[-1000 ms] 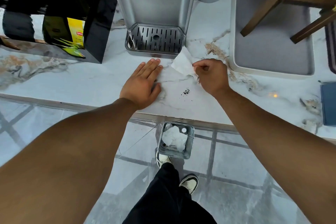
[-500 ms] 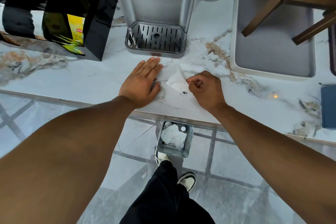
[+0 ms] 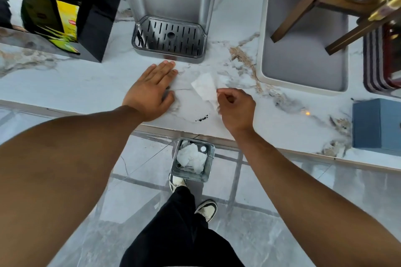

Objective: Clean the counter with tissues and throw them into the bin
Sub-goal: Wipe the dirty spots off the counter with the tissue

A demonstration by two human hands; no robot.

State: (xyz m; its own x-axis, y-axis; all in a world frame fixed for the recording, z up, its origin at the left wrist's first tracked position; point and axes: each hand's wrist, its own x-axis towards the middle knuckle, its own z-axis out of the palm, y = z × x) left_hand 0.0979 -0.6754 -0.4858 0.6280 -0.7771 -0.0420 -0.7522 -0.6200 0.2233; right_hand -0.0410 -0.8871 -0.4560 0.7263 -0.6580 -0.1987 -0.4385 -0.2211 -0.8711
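— What's on the counter [image 3: 91,84]?
— White marble. At the back, a black box [image 3: 95,17] on the left, then a steel machine with its drip tray [image 3: 169,38], then a grey tray [image 3: 303,67]. A blue box [image 3: 377,123] sits at the right edge.
— And up front?
— A left hand [image 3: 149,91] lying flat, a tissue [image 3: 205,88] just beside it, and dark crumbs [image 3: 201,117] near the front edge.
— The floor [image 3: 271,212]?
— Grey tile. A bin [image 3: 192,159] stands on it below the counter's edge, beside two shoes [image 3: 207,209].
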